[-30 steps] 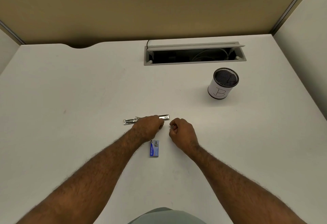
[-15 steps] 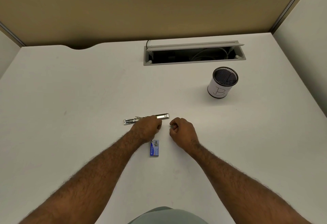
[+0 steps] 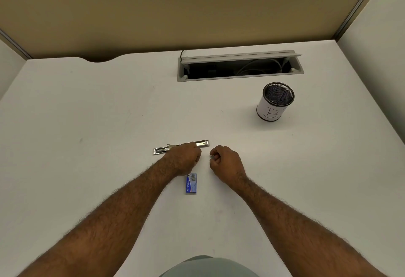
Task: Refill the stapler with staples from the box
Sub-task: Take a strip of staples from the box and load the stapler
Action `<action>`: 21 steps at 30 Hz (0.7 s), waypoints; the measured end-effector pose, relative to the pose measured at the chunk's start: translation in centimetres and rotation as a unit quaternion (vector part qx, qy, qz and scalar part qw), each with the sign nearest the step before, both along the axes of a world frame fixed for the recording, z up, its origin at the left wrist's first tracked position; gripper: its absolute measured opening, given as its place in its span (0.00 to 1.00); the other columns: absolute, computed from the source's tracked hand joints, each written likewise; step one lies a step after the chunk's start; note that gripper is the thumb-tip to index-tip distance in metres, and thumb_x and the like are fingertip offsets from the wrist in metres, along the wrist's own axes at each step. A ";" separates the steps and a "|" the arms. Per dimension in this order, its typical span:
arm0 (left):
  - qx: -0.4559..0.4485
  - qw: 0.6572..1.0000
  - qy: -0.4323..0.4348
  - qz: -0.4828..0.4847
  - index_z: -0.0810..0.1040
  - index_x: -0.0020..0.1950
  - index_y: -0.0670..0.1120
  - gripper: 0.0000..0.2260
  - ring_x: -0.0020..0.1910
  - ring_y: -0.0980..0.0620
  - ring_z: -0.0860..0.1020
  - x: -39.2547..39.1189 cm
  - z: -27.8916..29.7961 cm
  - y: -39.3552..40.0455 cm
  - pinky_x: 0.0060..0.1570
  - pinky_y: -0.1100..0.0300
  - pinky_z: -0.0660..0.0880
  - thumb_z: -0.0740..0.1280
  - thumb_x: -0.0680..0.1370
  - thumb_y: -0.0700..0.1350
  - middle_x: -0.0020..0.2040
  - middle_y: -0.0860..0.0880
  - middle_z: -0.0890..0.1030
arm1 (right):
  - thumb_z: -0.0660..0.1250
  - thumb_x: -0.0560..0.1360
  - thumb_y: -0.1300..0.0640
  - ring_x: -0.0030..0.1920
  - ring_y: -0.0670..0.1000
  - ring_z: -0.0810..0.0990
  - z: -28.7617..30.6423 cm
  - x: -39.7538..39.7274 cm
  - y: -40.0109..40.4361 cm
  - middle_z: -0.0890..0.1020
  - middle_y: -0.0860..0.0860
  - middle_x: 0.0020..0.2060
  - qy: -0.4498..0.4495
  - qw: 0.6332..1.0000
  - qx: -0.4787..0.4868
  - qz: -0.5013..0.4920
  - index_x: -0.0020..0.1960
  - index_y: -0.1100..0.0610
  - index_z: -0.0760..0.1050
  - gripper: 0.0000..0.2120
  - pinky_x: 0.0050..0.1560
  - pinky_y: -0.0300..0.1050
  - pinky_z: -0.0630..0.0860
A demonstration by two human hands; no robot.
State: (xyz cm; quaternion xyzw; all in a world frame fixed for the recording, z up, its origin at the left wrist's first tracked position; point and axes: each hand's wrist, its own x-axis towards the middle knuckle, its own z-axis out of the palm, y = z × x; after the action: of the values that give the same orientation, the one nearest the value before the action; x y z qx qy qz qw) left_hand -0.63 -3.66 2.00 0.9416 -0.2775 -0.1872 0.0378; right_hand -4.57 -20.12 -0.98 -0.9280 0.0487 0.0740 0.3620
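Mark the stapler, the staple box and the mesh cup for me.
stapler (image 3: 202, 143): head view, bare right end of the metal bar.
staple box (image 3: 191, 183): head view, blue top face.
mesh cup (image 3: 271, 112): head view, white label.

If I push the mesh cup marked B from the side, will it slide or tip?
The mesh cup looks tall for its base, so a high push may tip it. It seems nearly empty, so probably light. On the smooth desk, a low push would likely slide it.

Stapler (image 3: 201, 143) lies opened flat at centre of worktop (image 3: 87, 112), lengthwise left-right. Staple box (image 3: 191, 183) just near of it. Left hand (image 3: 186, 159) overlaps stapler's middle; right hand (image 3: 226, 162) to its right. Pen cup (image 3: 275, 103) far right; cable tray (image 3: 240, 66) behind it
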 end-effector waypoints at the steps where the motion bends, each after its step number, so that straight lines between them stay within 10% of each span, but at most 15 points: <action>1: -0.006 1.000 0.001 0.004 0.76 0.48 0.44 0.02 0.46 0.47 0.76 0.0 0.0 0.1 0.46 0.54 0.73 0.63 0.77 0.40 0.50 0.45 0.77 | 0.66 0.74 0.58 0.44 0.46 0.73 0.0 0.0 0.0 0.81 0.53 0.49 0.002 1.000 -0.001 0.000 0.55 0.57 0.77 0.10 0.46 0.39 0.72; 8: -0.079 0.990 0.031 0.110 0.76 0.47 0.44 0.02 0.42 0.49 0.74 -0.4 0.0 0.3 0.41 0.57 0.70 0.66 0.75 0.38 0.45 0.47 0.80 | 0.63 0.73 0.62 0.45 0.49 0.77 0.9 -0.2 0.2 0.80 0.51 0.47 0.008 0.999 0.029 -0.022 0.53 0.58 0.78 0.10 0.48 0.42 0.74; 14: -0.209 0.948 0.057 0.235 0.78 0.48 0.45 0.04 0.39 0.52 0.75 -1.2 -0.2 1.4 0.36 0.63 0.70 0.65 0.77 0.38 0.41 0.50 0.79 | 0.58 0.74 0.61 0.32 0.50 0.78 2.0 -0.1 0.9 0.80 0.54 0.35 0.131 0.938 0.275 -0.168 0.41 0.60 0.75 0.08 0.36 0.47 0.78; 21: -0.254 0.915 0.074 0.306 0.78 0.47 0.44 0.05 0.38 0.52 0.77 -2.1 -0.5 2.4 0.40 0.60 0.75 0.64 0.76 0.36 0.41 0.48 0.80 | 0.63 0.77 0.60 0.49 0.52 0.78 1.2 -0.2 1.6 0.81 0.53 0.49 0.015 1.000 0.002 0.027 0.54 0.58 0.79 0.09 0.49 0.42 0.74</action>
State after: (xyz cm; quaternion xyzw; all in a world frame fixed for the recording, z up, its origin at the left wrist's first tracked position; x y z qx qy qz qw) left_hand -2.76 -1.31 1.49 0.9226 -0.0099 -0.1589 0.3513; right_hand -4.81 -18.54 0.27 -0.9269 0.0291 0.0982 0.3612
